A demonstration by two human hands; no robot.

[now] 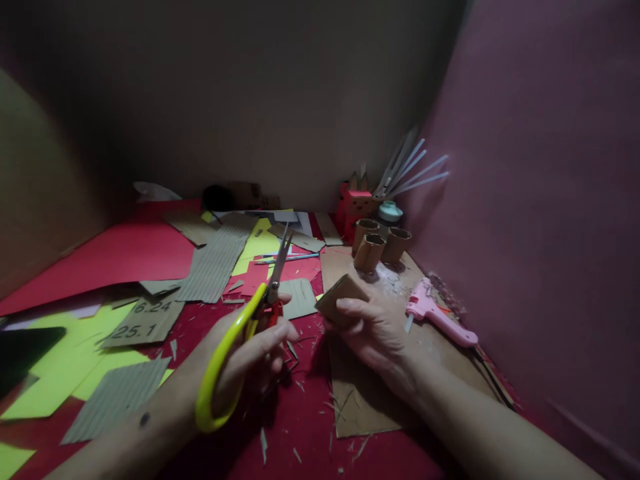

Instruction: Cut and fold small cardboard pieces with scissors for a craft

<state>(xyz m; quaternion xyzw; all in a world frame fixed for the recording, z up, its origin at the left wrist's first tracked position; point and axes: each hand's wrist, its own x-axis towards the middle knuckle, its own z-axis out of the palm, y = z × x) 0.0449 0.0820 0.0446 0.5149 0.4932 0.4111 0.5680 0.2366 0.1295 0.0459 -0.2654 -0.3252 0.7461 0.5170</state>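
Note:
My left hand (255, 353) is closed around a pair of scissors (280, 267). A big yellow loop handle stands out on the near side, and the blades point up and away, nearly together. Something red shows by the pivot, partly hidden by my fingers. Just to the right, my right hand (375, 333) pinches a small folded or stacked piece of brown cardboard (343, 297), thumb on top. The cardboard is apart from the blades. Beneath my right hand lies a larger cardboard sheet (360, 407).
A pink glue gun (440, 317) lies on the right, near the wall. Several cardboard tubes (371, 253) stand behind, by a red box (353, 207) and clear glue sticks (420, 167). Corrugated cardboard (215, 260), yellow paper (70, 360) and red paper (125, 253) cover the left; scraps litter the red cloth.

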